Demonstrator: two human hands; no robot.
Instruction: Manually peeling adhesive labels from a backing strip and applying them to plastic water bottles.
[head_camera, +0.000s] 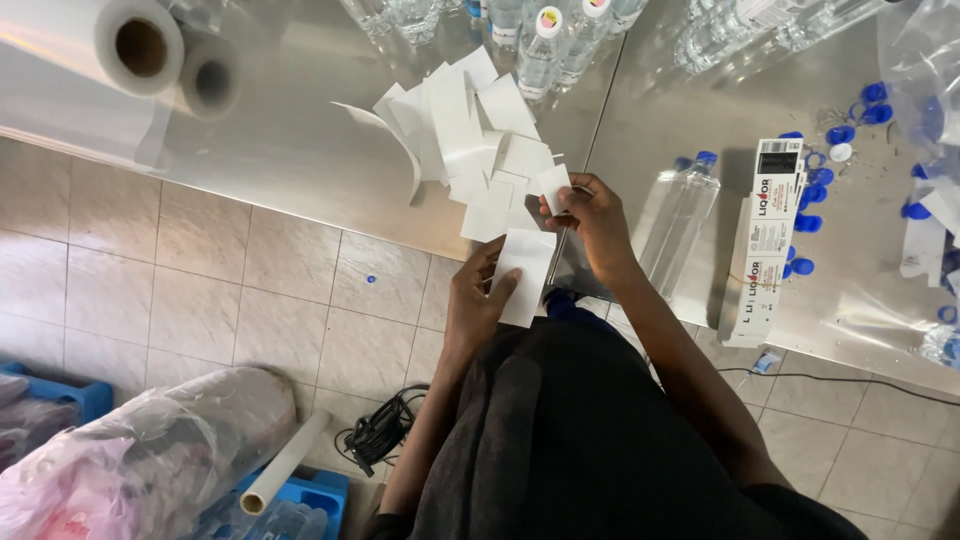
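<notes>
My left hand (478, 300) holds a white rectangular label sheet (525, 272) just off the steel table's near edge. Over that edge my right hand (592, 212) pinches a smaller white label (552, 185), lifted from a loose pile of white labels (470, 130) spread on the steel table (300, 120). An empty clear plastic bottle with a blue cap (680, 220) lies on its side just right of my right hand.
Upright clear bottles (545, 40) stand behind the pile. A long white carton (768, 240) and scattered blue caps (820, 180) lie at right. Rolls of clear film (140, 45) sit at far left. The tiled floor holds a bagged bundle (150, 460), blue crate and black cable.
</notes>
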